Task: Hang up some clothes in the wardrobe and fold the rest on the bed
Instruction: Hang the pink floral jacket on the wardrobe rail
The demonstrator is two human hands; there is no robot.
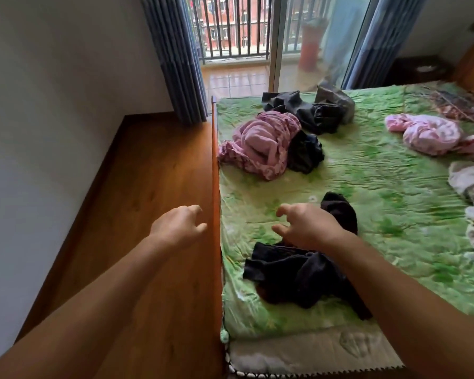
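Single head-worn wide-angle view, taken from a near corner of the bed and tipped forward and down.

The camera sits just above the person's bare forearms, with the left hand (pixel 179 224) and right hand (pixel 304 225) close below it at mid-frame. It faces across the crumpled green leaf-print bedsheet (pixel 381 192) toward the far glass balcony door (pixel 298 42) between blue pleated curtains (pixel 175 64). The brown wooden floor (pixel 148 173) fills the left side, and straight edges bow near the borders.

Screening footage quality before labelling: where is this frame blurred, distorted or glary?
Head view: the wide lens bows the bed frame and curtains; the glass door is hazy with reflections; balcony daylight is soft, without hard shadows; the left hand, right hand and black garment are reasonably sharp.
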